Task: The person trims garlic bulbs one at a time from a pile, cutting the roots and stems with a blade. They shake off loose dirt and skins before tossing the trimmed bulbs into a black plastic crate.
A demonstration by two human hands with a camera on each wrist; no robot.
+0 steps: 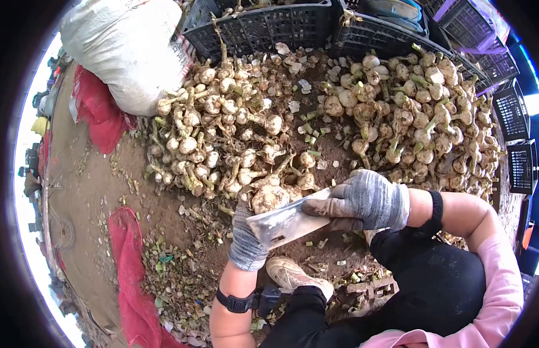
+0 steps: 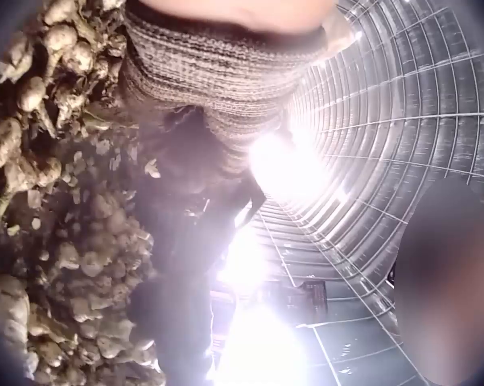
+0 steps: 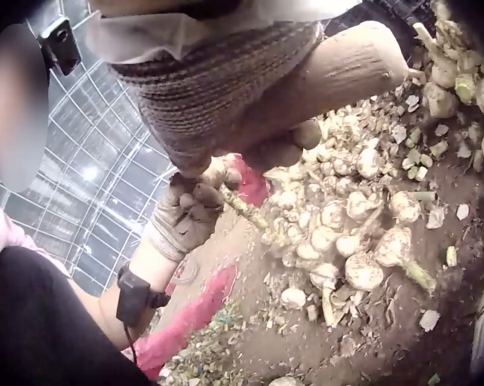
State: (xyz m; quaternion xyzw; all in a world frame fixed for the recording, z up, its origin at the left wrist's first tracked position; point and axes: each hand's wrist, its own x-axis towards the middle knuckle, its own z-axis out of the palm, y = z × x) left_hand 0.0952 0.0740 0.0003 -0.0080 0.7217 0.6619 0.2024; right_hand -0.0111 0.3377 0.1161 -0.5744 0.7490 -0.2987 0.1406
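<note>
In the head view my gloved right hand (image 1: 371,200) grips a cleaver (image 1: 287,225), its broad blade pointing left across the front of my left hand. The cleaver's round wooden handle end (image 3: 366,68) sticks out of the right fist in the right wrist view. My gloved left hand (image 1: 246,238) holds a garlic bulb (image 1: 269,199) beside the blade; the blade partly covers these fingers. From the right wrist, the left hand (image 3: 189,213) shows curled fingers, with a stem (image 3: 246,207) projecting from it. Glare and shadow blur the left glove (image 2: 218,72) in its own wrist view.
Garlic with long stems lies in a left heap (image 1: 217,127); a right heap (image 1: 420,116) has short-cut stems. Black crates (image 1: 263,29) stand behind. A white sack (image 1: 130,58) and red netting (image 1: 130,272) lie left. Cut stem pieces litter the ground near a shoe (image 1: 295,275).
</note>
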